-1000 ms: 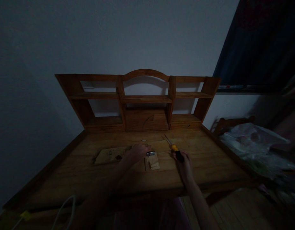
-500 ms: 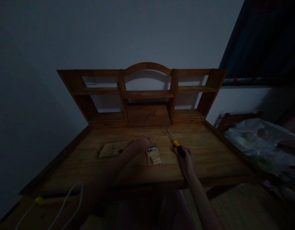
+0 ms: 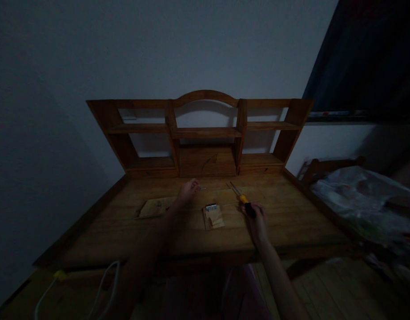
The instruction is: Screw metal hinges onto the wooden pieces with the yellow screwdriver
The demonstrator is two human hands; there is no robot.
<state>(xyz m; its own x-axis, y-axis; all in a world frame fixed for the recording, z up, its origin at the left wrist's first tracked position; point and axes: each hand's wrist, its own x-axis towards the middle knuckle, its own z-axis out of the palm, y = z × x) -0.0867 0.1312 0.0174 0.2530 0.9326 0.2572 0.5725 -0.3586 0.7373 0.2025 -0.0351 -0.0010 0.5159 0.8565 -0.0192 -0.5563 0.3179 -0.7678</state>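
My right hand [image 3: 256,218] is closed around the black and yellow handle of a screwdriver [image 3: 244,200]. Its metal shaft points away toward the shelf. Beyond the clip, my left hand [image 3: 189,190] reaches over the desk with its fingers a little apart. Just beside its fingertips lies a small metal piece [image 3: 202,189], too small to name. Between the hands, nearer to me, is a small wooden board [image 3: 213,220] with a metal clip [image 3: 211,206] at its far edge. A thin rod [image 3: 228,185] lies near the screwdriver's tip.
A torn flat piece of cardboard [image 3: 154,207] lies left on the wooden desk [image 3: 191,240]. A wooden shelf unit [image 3: 207,132] stands along the back. White cable [image 3: 103,282] hangs at the front left. Plastic bags [image 3: 355,191] are piled beyond the right edge.
My left hand has moved left and away from the metal clip, toward the small metal piece. The clip and board now show fully. My right hand keeps the screwdriver nearly still.
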